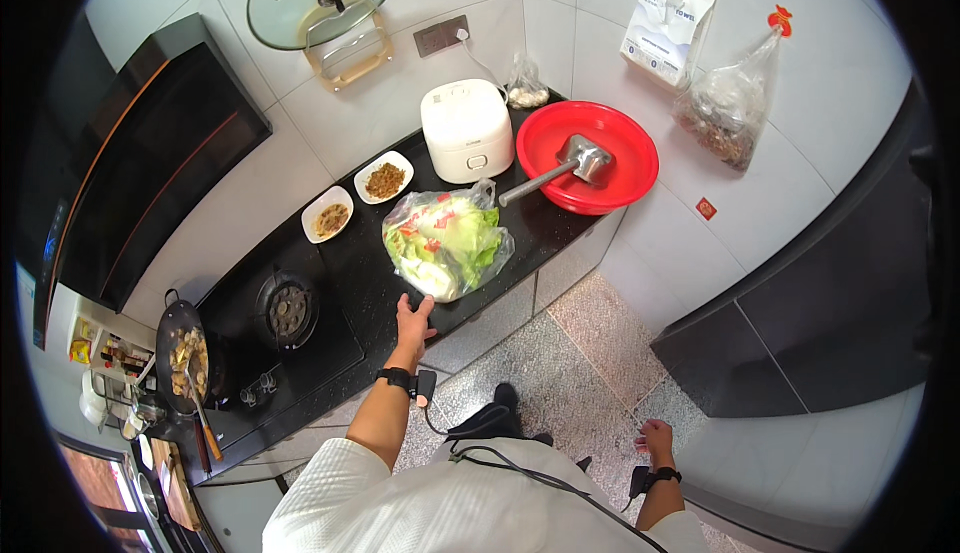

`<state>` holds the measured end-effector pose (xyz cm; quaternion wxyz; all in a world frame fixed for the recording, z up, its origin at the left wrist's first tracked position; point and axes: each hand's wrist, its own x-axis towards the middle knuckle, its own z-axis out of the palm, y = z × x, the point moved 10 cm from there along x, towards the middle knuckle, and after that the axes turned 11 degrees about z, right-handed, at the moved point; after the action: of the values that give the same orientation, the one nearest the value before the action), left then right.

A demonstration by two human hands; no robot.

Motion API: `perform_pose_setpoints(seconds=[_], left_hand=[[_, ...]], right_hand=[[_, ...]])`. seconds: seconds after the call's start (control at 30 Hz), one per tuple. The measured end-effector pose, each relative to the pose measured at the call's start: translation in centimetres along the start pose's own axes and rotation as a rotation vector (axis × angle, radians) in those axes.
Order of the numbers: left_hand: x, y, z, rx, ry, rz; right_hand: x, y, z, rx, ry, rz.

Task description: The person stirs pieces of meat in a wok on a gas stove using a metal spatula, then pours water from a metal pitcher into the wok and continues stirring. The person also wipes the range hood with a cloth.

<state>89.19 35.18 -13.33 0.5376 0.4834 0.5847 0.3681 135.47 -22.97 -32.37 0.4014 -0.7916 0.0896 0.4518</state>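
Note:
My left hand (pixel 414 326) reaches over the front edge of the black countertop, fingers apart, with nothing held. Just beyond its fingertips lies a clear plastic bag of leafy lettuce (pixel 450 241), printed in red; whether the fingers touch it I cannot tell. Low at my right side, away from the counter, hangs my right hand (pixel 655 437) with its fingers loosely curled. No object shows in it, but its palm side is partly hidden. Behind the lettuce stand a white rice cooker (pixel 469 131) and two white dishes of chopped food, one brown (pixel 385 178) and one paler (pixel 328 215).
A red plastic basin (pixel 637 140) holds a metal ladle-like utensil (pixel 555 172), its handle jutting over the rim. Leftward are a gas burner (pixel 289 311) and a wok (pixel 166 361) with food and a wooden-handled spatula (pixel 202 418). A dark range hood (pixel 165 155) overhangs the stove.

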Motion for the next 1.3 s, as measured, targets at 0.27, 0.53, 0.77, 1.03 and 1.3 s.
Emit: perform_pose_setpoints(seconds=[0.27,0.53,0.77,1.03,1.3], left_hand=[[8.3,2.9,5.7,-0.221,0.025,-0.024],[15.2,3.4,10.9,-0.269,0.075,-0.033],[17.2,4.9,12.5,-0.306,0.080,-0.031],[16.1,4.9,13.1,-0.297,0.190,-0.055],[12.4,3.4,13.8,-0.268,0.428,-0.066]], right_hand=[[2.3,-3.2,7.6,-0.024,-0.079,0.149],[4.9,-12.5,11.0,-0.125,-0.099,0.159],[8.9,-27.7,12.4,-0.153,-0.105,-0.056],[5.3,-50.2,14.5,-0.222,-0.252,-0.348],[2.5,-57.6,21.3,-0.648,-0.743,-0.474]])
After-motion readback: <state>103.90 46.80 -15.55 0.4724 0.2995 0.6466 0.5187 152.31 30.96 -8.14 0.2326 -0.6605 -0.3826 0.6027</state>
